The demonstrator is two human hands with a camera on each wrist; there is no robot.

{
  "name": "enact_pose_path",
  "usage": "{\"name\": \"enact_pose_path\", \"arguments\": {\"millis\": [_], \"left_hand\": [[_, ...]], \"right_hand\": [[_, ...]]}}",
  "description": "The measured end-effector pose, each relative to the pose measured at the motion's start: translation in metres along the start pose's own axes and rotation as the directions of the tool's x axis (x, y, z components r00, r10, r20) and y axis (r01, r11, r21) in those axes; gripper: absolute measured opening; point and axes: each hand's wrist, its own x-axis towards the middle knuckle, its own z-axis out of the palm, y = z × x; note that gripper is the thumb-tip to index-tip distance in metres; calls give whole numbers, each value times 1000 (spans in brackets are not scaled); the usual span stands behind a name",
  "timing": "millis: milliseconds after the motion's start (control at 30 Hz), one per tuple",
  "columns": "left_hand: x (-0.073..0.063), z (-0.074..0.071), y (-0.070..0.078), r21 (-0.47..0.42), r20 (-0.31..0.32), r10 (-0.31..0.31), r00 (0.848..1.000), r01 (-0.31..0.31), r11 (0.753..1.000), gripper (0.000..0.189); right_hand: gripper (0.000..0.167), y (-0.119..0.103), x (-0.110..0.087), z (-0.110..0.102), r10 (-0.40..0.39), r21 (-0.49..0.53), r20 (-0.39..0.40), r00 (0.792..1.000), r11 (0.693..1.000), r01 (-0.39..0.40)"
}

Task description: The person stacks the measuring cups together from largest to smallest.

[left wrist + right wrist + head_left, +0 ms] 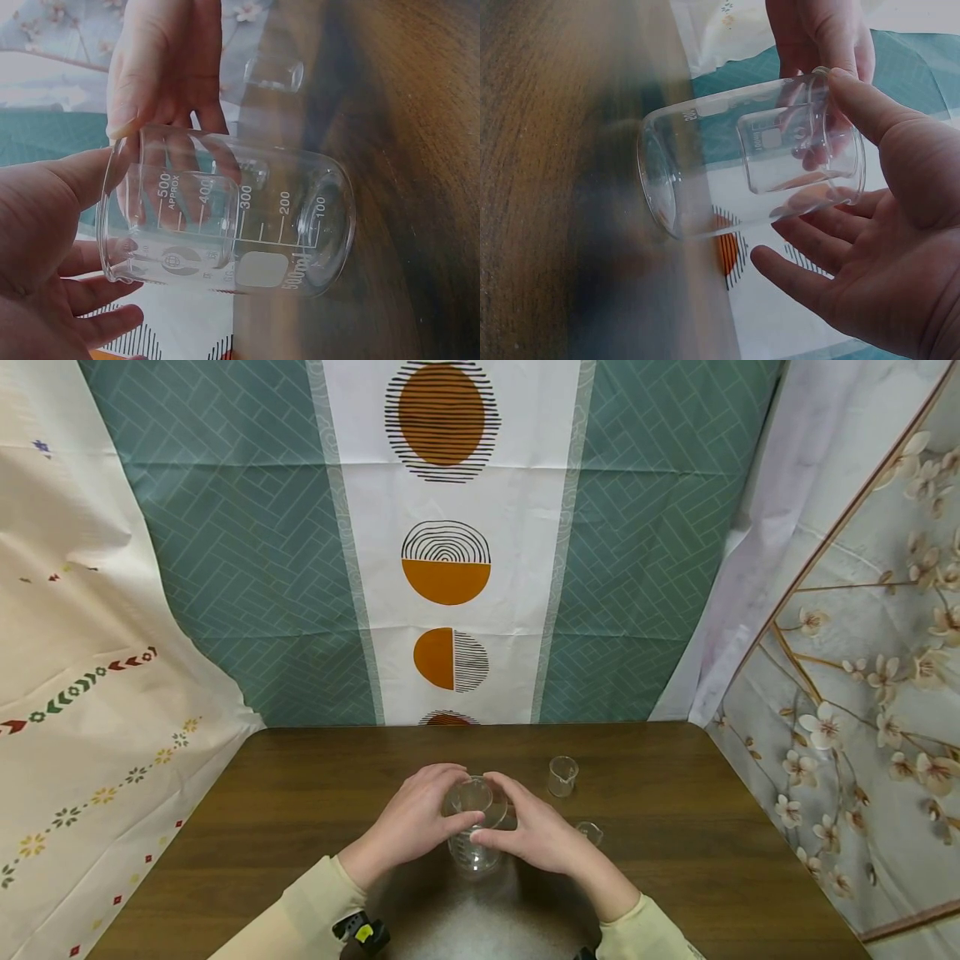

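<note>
A clear 500 ml glass beaker (476,857) stands upright at the near middle of the table. A smaller beaker (780,154) shows through its wall, in the upper half near the rim. My left hand (422,814) curves round the large beaker's top from the left, thumb at the rim and fingers along the far side. From the right, my right hand (536,833) does the same, its thumb on the rim in the right wrist view. Both thumbs come close together on the near side. I cannot tell which fingers bear the smaller beaker.
A small glass beaker (562,777) stands on the wooden table (330,793) to the right, farther back. Another small glass vessel (590,832) is partly hidden behind my right wrist. Patterned cloths (645,568) hang behind the table and at both sides.
</note>
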Motion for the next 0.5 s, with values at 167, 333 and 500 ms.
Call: {"name": "enact_pose_path", "arguments": {"millis": [167, 333, 500], "left_hand": [[1, 0, 0, -3, 8, -2, 1000, 2, 1000, 53], [2, -1, 0, -17, 25, -10, 1000, 10, 1000, 52], [2, 0, -2, -38, 45, -29, 999, 31, 999, 54]], "right_hand": [[88, 0, 0, 0, 2, 2, 0, 1000, 1000, -2], [87, 0, 0, 0, -1, 2, 0, 1000, 1000, 1], [86, -1, -1, 0, -8, 4, 1, 1000, 1000, 8]]}}
